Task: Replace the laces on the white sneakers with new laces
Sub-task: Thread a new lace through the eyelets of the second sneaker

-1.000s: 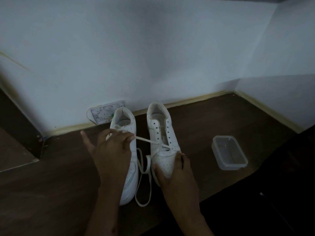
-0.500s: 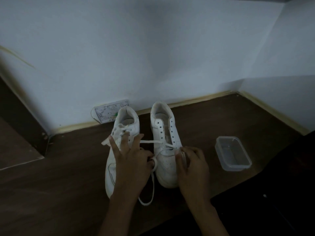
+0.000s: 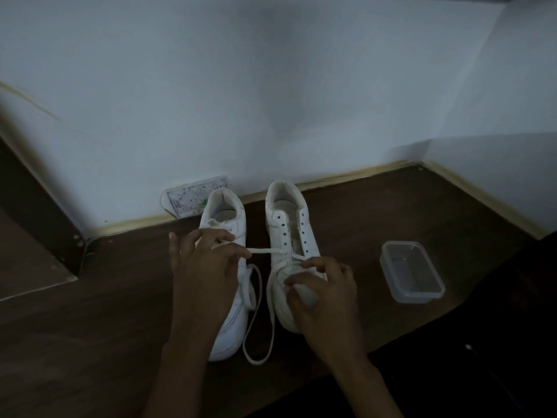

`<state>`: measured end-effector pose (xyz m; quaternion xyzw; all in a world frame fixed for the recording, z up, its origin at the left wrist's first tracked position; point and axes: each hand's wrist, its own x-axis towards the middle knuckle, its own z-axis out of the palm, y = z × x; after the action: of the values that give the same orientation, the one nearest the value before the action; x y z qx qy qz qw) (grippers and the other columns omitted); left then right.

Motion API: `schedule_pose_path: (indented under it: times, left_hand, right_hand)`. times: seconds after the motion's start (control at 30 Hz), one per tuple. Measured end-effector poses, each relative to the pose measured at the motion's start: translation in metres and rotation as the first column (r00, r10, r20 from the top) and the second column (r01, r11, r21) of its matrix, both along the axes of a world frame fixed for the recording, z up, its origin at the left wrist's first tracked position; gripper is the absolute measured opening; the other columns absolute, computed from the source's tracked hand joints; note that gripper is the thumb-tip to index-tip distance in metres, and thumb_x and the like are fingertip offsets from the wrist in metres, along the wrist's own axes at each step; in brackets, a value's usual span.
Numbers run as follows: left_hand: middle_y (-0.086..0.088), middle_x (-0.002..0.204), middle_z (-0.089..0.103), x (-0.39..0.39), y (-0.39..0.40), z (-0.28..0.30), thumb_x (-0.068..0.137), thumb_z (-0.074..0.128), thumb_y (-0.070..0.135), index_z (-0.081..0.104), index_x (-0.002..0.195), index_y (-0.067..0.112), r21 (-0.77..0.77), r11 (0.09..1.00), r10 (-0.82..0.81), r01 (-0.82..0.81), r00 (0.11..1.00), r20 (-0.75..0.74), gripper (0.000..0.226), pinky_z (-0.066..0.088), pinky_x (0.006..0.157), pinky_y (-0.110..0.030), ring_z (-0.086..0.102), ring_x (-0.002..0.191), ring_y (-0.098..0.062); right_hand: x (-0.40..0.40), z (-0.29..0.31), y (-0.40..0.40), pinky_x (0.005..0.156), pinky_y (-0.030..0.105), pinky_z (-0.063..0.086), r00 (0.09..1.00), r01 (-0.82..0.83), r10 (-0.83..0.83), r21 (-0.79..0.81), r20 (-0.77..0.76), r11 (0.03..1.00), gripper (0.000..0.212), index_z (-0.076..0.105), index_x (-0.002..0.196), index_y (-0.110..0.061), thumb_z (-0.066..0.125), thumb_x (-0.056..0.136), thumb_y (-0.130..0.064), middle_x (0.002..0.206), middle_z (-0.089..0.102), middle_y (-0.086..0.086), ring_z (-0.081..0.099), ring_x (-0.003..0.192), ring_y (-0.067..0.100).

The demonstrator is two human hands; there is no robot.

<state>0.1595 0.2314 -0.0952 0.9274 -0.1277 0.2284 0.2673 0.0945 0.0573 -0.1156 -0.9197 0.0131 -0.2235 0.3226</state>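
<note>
Two white low-top sneakers stand side by side on the dark brown wooden floor (image 3: 105, 342), heels toward the pale wall (image 3: 271, 86) and toes toward the person. The left white sneaker (image 3: 233, 309) lies mostly under the left hand (image 3: 205, 273), whose fingers are curled and pinch a flat white lace (image 3: 265, 251) just beside that shoe's upper eyelets. From this pinch the lace runs taut across the gap to an eyelet of the right white sneaker (image 3: 286, 230), and a slack loop of it hangs down between the two shoes onto the floor near their toes. The right hand (image 3: 322, 291) rests on the right sneaker's toe and lower lacing, its fingers bent and pinching the lace there. That shoe's upper eyelets are bare, small dark round holes in smooth, leather-like panels; its toe is hidden by the hand.

Near the right sneaker, well apart from the right hand, sits a clear rectangular plastic container (image 3: 411, 271) with rounded corners. A white patterned wall plate (image 3: 187, 200) leans at the skirting behind the left sneaker; it bears a small green mark, and its print is too blurred to read. A pale yellowish skirting strip (image 3: 346, 176) edges the floor.
</note>
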Motion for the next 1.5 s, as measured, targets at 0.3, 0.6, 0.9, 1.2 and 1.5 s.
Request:
schedule_pose_path:
  times: [0.3, 0.6, 0.9, 1.2, 1.5]
  left_hand:
    - [0.006, 0.105, 0.064, 0.0, -0.003, -0.007, 0.076, 0.049, 0.006, 0.072, 0.078, 0.034, -0.052, 0.998, -0.02, 0.02, 1.0, 0.004, 0.036, 0.021, 0.112, -0.063, 0.052, 0.113, -0.023]
    - [0.006, 0.105, 0.064, 0.004, 0.0, -0.007, 0.08, 0.061, -0.003, 0.072, 0.079, 0.034, -0.09, 0.996, -0.023, 0.024, 1.0, 0.011, 0.039, 0.026, 0.109, -0.062, 0.056, 0.111, -0.025]
    - [0.014, 0.089, 0.063, -0.006, -0.01, 0.006, 0.084, 0.068, 0.014, 0.074, 0.082, 0.026, -0.308, 0.951, -0.008, 0.005, 1.0, -0.008, 0.014, 0.042, 0.083, -0.018, 0.052, 0.087, 0.0]
    - [0.022, 0.076, 0.072, -0.014, -0.05, 0.012, 0.087, 0.071, 0.022, 0.071, 0.08, 0.038, -0.667, 0.743, -0.312, 0.061, 0.912, -0.265, 0.018, 0.05, 0.071, -0.01, 0.068, 0.077, 0.004]
    - [0.011, 0.087, 0.074, -0.001, -0.06, 0.001, 0.089, 0.069, 0.02, 0.075, 0.097, 0.024, -0.723, 0.691, -0.299, -0.014, 0.905, -0.304, 0.011, 0.051, 0.075, -0.015, 0.066, 0.084, 0.003]
  right_hand:
    - [-0.004, -0.014, 0.031, 0.113, 0.046, 0.016, 0.999, -0.008, -0.009, -0.379, -0.041, 0.925, 0.024, 0.071, 0.069, -0.035, 0.051, 0.079, -0.044, 0.144, 0.044, 0.001, 0.026, 0.138, 0.032]
    - [0.002, -0.025, 0.047, 0.109, 0.056, 0.021, 0.994, 0.1, -0.111, -0.471, 0.004, 0.877, 0.019, 0.074, 0.076, -0.021, 0.079, 0.066, -0.036, 0.139, 0.053, 0.01, 0.03, 0.134, 0.041]
    - [0.002, 0.002, 0.033, 0.084, 0.026, 0.048, 0.975, 0.172, -0.197, 0.212, 0.104, 0.962, 0.011, 0.062, 0.085, -0.039, 0.068, 0.082, -0.03, 0.11, 0.055, -0.021, 0.05, 0.106, 0.002]
    - [0.005, -0.002, 0.013, 0.077, 0.005, 0.045, 0.954, -0.077, 0.016, 0.196, 0.298, 0.978, 0.018, 0.07, 0.093, -0.02, 0.072, 0.081, -0.006, 0.088, 0.068, -0.009, 0.062, 0.085, -0.002]
    - [0.022, -0.002, -0.006, 0.07, 0.008, 0.045, 0.962, -0.084, 0.029, 0.191, 0.273, 0.978, 0.014, 0.07, 0.087, -0.014, 0.061, 0.087, -0.026, 0.085, 0.065, -0.008, 0.06, 0.079, -0.002]
